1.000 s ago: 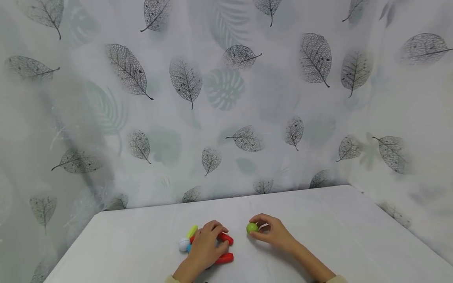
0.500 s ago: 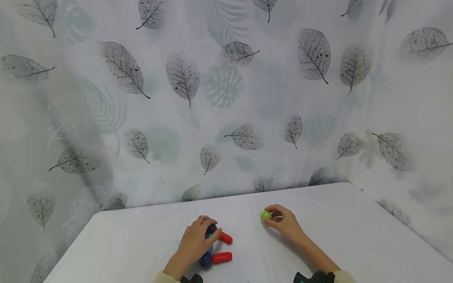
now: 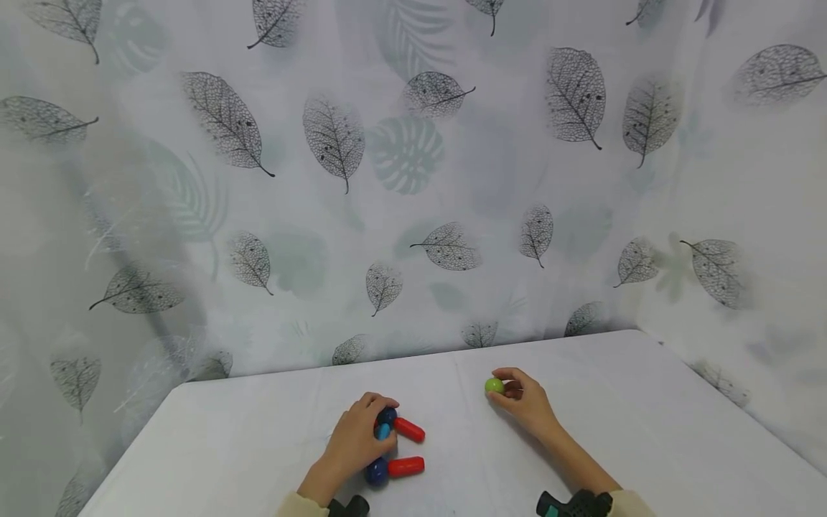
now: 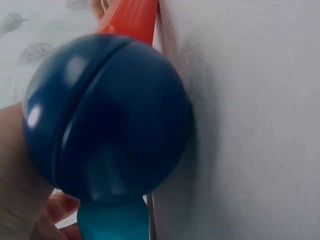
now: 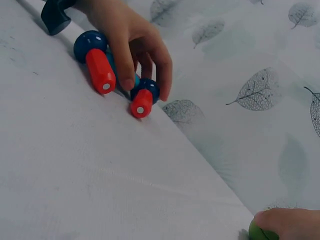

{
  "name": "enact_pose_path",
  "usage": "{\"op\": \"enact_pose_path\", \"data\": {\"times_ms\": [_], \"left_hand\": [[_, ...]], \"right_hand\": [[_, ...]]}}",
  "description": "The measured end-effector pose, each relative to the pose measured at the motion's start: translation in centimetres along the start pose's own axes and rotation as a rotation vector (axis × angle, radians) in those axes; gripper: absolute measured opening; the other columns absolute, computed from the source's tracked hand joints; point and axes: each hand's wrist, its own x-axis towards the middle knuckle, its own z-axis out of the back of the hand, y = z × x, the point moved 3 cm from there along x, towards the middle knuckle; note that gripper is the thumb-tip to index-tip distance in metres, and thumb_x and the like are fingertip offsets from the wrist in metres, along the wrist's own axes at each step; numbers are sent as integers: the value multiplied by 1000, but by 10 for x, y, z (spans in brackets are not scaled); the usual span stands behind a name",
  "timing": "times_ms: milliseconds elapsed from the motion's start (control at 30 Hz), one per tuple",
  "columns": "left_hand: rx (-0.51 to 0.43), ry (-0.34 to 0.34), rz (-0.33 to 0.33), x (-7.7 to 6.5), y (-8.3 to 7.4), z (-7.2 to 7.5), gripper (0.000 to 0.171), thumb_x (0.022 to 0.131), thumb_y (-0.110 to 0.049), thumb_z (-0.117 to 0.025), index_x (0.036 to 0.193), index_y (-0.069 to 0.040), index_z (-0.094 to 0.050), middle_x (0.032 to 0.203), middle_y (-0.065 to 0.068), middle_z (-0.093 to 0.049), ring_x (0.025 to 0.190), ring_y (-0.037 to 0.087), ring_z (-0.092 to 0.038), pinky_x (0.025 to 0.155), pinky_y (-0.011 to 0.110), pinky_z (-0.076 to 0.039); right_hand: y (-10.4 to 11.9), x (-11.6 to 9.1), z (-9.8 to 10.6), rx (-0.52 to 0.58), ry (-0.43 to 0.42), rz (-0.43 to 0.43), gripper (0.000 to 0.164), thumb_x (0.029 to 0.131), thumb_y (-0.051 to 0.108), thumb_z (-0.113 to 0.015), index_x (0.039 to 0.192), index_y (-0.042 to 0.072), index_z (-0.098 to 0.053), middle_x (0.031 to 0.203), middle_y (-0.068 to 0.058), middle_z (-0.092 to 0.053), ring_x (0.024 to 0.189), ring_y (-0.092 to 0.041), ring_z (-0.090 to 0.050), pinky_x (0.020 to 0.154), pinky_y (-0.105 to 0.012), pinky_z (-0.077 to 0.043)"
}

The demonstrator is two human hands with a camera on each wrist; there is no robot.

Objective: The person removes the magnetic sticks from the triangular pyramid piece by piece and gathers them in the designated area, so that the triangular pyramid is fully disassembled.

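The right hand pinches the green ball between thumb and fingers. Left of that ball, the left hand grips a toy frame of dark blue balls, light blue rod and red rods. Both look stiff, smooth and probably light; the green ball may slip, the frame seems best held by its light blue rod. No writing is readable.

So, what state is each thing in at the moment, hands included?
Left hand: fingers and thumb curled round the far blue ball.
Right hand: pinching the green ball.
Green ball: held.
Far blue ball: held, touching a red rod.
Near blue ball: touching the other red rod.
Red rods: each free at one end.
Light blue rod: between the blue balls, partly hidden.
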Motion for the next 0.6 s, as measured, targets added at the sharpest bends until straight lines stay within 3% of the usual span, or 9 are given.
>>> {"op": "enact_pose_path", "data": {"times_ms": [167, 600], "left_hand": [[-45, 10, 23, -1, 0, 0, 38, 78, -17, -76, 114, -13, -65, 111, 10, -59, 99, 28, -58, 85, 54, -51], [-56, -14, 16, -1, -2, 2, 30, 79, -17, -76, 106, -11, -64, 102, 7, -57, 92, 23, -58, 84, 47, -55]], "right_hand": [[-1, -1, -1, -7, 3, 7, 35, 83, 3, -75, 115, -5, -62, 111, -16, -64, 90, -20, -61, 78, -19, -51], [-2, 1, -2, -27, 27, 5, 39, 84, 5, -75, 118, -4, -60, 115, -18, -62, 96, -25, -61, 83, -25, -51]]}}
